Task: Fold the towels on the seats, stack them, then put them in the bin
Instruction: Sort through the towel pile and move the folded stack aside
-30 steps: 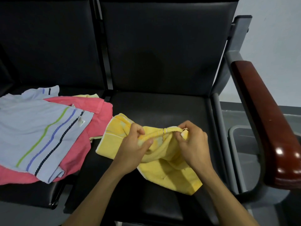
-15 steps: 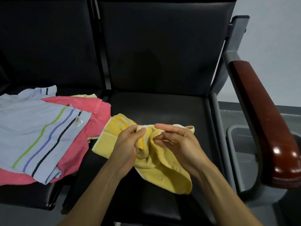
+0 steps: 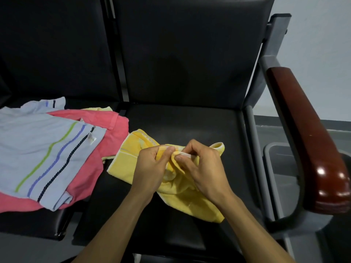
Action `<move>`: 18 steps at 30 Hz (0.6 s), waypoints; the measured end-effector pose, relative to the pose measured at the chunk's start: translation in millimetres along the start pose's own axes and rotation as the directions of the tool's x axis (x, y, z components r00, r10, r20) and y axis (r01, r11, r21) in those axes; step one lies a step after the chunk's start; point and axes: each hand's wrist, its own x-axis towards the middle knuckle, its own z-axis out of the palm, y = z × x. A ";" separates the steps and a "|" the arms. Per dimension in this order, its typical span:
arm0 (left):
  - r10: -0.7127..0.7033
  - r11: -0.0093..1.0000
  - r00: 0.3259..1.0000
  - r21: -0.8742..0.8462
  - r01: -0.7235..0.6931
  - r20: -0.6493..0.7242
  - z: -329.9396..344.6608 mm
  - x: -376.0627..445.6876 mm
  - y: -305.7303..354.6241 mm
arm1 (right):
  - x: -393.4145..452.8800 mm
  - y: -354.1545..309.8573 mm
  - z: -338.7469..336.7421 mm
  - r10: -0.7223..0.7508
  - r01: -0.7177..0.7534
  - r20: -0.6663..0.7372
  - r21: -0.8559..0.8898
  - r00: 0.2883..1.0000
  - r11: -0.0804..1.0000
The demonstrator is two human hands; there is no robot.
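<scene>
Yellow towel (image 3: 131,164) lies rumpled on the right seat (image 3: 190,126), spread from near the seat's left edge toward the front-right, w/ one corner curled up toward the right edge. Both hands work its middle: left hand (image 3: 150,168) has thumb & fingers pinched on a bunched fold, right hand (image 3: 201,168) pinches a hem edge just beside it, fingers curled around the cloth. So both grip the towel, knuckles nearly touching. Judging by the drape, it's light, soft terry, no stiffness at all — it'll sag & collapse wherever unsupported, and won't slip much on the dark seat pad. Best hold is prob. at two adjacent corners or along the white-trimmed hem, so it can be shaken flat before folding; gripping mid-cloth like this only gathers it. Still unfolded on the left seat (image 3: 28,221): pale blue striped towel (image 3: 38,145) lying over a pink towel (image 3: 110,137), w/ a bit of another yellow cloth (image 3: 98,109) peeking out behind. Grey bin (image 3: 275,154) sits on the floor past the seat's right edge, under the wooden armrest (image 3: 307,133). Small white tag on the blue towel; print too small to read. No other writing or brands visible.
</scene>
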 end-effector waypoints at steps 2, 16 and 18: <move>-0.020 1.000 0.999 0.016 0.020 0.031 1.4 -0.7 -1.0 | -0.4 -1.2 1.0 -0.023 0.023 0.012 0.015 1.000 1.000; 0.012 1.000 0.948 0.008 -0.015 0.318 -10.9 -0.8 1.9 | -1.2 8.6 5.1 0.008 -0.004 0.046 -0.074 0.999 0.997; 0.018 1.000 0.980 0.018 -0.022 0.198 -17.8 3.6 -5.0 | -1.4 18.2 0.8 0.019 0.016 0.173 -0.199 0.985 0.980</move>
